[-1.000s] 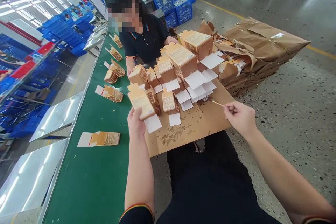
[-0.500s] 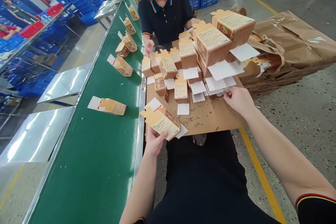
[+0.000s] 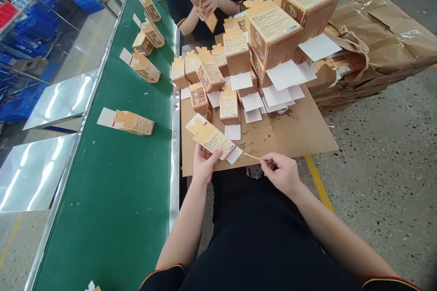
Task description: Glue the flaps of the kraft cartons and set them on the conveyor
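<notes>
My left hand (image 3: 205, 163) grips a tan printed carton (image 3: 212, 140) over the near edge of the cardboard-covered table (image 3: 290, 132). White flaps stick out at both ends of this carton. To its right, my right hand (image 3: 280, 173) pinches a thin, light-coloured stick (image 3: 251, 156), whose tip points left toward the carton's lower white flap. Beyond my hands, several tan cartons (image 3: 229, 107) stand on the cardboard with white flaps hanging out. Larger cartons (image 3: 273, 32) are stacked at the back right.
A green conveyor belt (image 3: 119, 182) runs along the left, bearing several cartons (image 3: 136, 122). Across the table, a person (image 3: 218, 13) holds a carton. A brown paper-wrapped stack (image 3: 385, 41) lies at the right. Metal plates (image 3: 61, 97) lie beyond the belt.
My right hand has moved left and nearer to me from the carton pile, now holding the thin stick. The carton in my left hand looks flatter. The person opposite has raised a carton.
</notes>
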A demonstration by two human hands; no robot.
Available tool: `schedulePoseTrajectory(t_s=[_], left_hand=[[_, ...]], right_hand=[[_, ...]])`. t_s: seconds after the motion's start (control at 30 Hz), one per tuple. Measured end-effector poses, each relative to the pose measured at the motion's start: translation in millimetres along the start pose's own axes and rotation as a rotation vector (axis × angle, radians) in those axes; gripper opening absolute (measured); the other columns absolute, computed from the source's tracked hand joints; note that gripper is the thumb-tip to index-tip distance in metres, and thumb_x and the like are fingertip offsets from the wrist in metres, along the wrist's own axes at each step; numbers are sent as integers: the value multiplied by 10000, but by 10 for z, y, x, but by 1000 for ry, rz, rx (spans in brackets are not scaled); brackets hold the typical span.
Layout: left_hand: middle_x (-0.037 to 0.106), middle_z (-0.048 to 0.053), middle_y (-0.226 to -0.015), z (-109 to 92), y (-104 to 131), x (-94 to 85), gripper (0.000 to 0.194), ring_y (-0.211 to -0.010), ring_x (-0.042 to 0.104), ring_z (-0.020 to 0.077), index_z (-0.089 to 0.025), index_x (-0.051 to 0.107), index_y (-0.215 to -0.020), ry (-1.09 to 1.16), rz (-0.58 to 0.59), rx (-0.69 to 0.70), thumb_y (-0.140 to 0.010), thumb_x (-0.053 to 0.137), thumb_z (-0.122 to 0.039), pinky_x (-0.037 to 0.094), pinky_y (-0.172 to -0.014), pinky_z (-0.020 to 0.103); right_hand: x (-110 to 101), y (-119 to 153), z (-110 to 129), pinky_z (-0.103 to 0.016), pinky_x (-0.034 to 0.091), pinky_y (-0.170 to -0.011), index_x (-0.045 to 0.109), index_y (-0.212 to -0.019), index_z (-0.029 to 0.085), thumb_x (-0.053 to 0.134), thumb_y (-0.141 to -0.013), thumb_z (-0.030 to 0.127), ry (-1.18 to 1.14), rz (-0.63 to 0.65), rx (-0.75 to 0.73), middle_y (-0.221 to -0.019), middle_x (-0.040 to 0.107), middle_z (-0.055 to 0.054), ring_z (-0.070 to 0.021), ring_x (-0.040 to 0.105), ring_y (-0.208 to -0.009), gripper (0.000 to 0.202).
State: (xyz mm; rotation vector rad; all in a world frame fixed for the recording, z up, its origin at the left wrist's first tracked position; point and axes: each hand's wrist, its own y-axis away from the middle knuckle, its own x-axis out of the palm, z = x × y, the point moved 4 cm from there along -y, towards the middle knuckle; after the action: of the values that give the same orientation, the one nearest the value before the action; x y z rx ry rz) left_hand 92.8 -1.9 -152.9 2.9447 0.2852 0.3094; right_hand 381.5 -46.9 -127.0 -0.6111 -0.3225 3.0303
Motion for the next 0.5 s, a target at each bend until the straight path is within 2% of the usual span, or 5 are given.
schedulePoseTrajectory(t_s=[0.1,0.2,0.37,0.5], left_hand=[[795,152,-1463,43,0,-11,811,-1351,789,331,-267,703,-1355,-13,-19,14,-693,1122,-476,648,-1179,507],[801,142,-1443,57,13,-1,797,-1349,790,326,-271,697,-1345,-20,-12,34,-698,1122,-461,651,-1171,493],[802,135,-1429,28,18,27,813,-1344,788,318,-281,682,-1371,-30,3,44,-709,1117,-462,651,-1161,481],[807,123,-1386,23,36,47,824,-1288,804,297,-283,660,-1349,-50,18,62,-696,1119,-489,657,-1134,460]], right_hand=[[326,129,8,-288,644,-628,768,-882,255,692,-1069,297,4,49,-45,-756,785,-27,-173,725,-625,206],[458,151,-60,-288,631,-648,748,-906,257,659,-1074,247,15,105,-71,-769,778,-25,-172,719,-643,190],[476,112,-145,-295,608,-642,716,-892,251,630,-1063,221,69,139,-119,-750,755,-22,-177,708,-637,194],[369,57,-179,-300,635,-664,728,-877,254,632,-1053,239,103,51,-76,-778,776,-38,-188,724,-662,201]])
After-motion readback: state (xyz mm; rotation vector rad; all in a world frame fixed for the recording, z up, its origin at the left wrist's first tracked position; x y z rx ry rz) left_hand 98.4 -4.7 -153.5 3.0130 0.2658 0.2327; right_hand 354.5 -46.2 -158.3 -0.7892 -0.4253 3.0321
